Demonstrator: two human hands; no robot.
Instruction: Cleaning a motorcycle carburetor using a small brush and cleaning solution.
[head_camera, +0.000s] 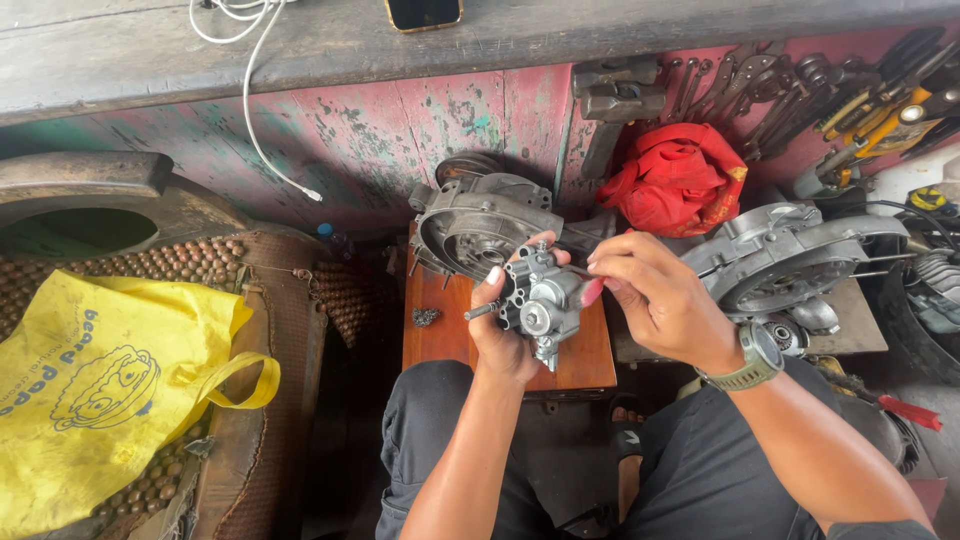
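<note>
the person sits with dark-trousered knees apart, forearms raised over the lap. the left hand (503, 325) is closed around a small grey metal carburettor (541, 297), fingers wrapped over its back and thumb on the near side, holding it up at chest level, likely so its face turns toward the eyes and the light. the right hand (650, 290), with an olive wristwatch (757, 357) on its wrist, is pinched shut at the fingertips, thumb against forefinger, right at the carburettor's right side; it seems to grip something thin and pinkish there, but what it is cannot be told.

just below the hands stands a small reddish wooden stool (580, 355), serving as a work surface, with a dark scrap of wire wool (425, 316) on it. an engine casing (480, 225) rests at its far edge, and a second casing (790, 260) lies to the right, both within arm's reach.

to the left a yellow carrier bag (100, 380) lies slumped on a beaded seat cover (190, 262); its contents are hidden. farther back, a red cloth (680, 175) is bunched against the peeling wall beside hammers (615, 100) and a row of wrenches and pliers (800, 95). a white cable (255, 110) hangs down from the shelf.
</note>
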